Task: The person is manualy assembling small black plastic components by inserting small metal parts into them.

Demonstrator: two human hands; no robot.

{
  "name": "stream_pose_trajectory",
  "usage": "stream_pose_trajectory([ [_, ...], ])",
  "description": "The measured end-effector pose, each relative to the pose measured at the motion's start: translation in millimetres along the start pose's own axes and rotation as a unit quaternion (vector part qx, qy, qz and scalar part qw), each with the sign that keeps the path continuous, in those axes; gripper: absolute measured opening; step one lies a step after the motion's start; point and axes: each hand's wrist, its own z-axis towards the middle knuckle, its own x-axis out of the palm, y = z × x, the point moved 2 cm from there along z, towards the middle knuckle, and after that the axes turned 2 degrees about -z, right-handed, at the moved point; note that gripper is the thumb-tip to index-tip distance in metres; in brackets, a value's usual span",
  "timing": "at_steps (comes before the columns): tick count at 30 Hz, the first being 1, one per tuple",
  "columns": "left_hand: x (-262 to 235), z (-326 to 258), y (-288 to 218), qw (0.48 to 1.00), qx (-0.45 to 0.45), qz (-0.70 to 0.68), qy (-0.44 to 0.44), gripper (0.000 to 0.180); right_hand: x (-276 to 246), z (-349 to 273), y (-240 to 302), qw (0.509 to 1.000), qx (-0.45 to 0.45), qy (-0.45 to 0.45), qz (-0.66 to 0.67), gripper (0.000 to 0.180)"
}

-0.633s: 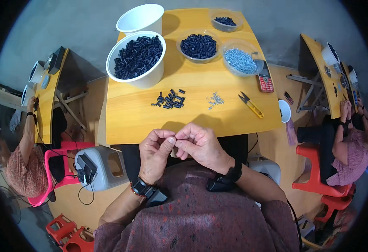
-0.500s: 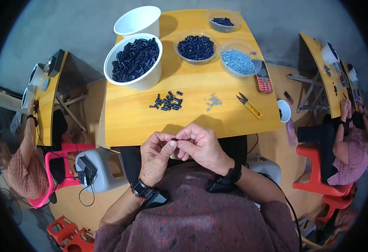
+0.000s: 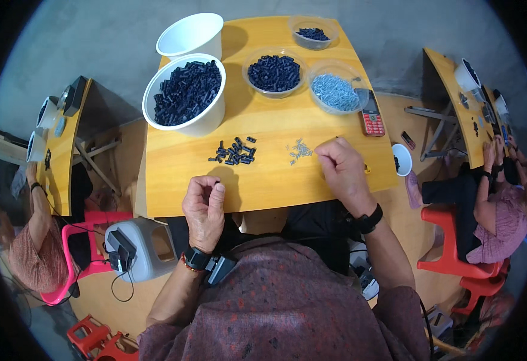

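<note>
While the left hand (image 3: 204, 205) pinches a black piece (image 3: 217, 182), the right hand (image 3: 344, 172) curls.

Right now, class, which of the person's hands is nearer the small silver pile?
The right hand. It is just to the right of the small silver pile; the left hand is farther off, left of the pile and lower in the picture.

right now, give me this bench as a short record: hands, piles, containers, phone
left hand: by the table's front edge, small black piece at fingertips
right hand: over the table, fingers curled, just right of the metal pile; grip contents hidden
other pile: black parts, left of the metal one
containers: two white tubs, the nearer full of black parts; three clear bowls, two with black parts, one with metal pieces
phone: beside the metal-pieces bowl
</note>
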Motion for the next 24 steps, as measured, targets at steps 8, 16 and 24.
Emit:
stream_pose_trajectory([
  [8,-3.2,2.2,3.8,1.000,0.000,0.003,0.018,0.014,6.5,1.6,7.6,0.995,0.023,0.092,-0.011,0.006],
  [16,-0.9,2.2,2.6,1.000,-0.009,0.009,0.007,0.014,6.1,3.4,3.1,0.999,-0.003,0.052,-0.001,0.007],
  [24,-0.9,3.0,2.0,0.999,-0.010,0.026,0.018,0.014,1.2,0.0,0.6,0.997,0.037,0.058,0.036,0.012],
])
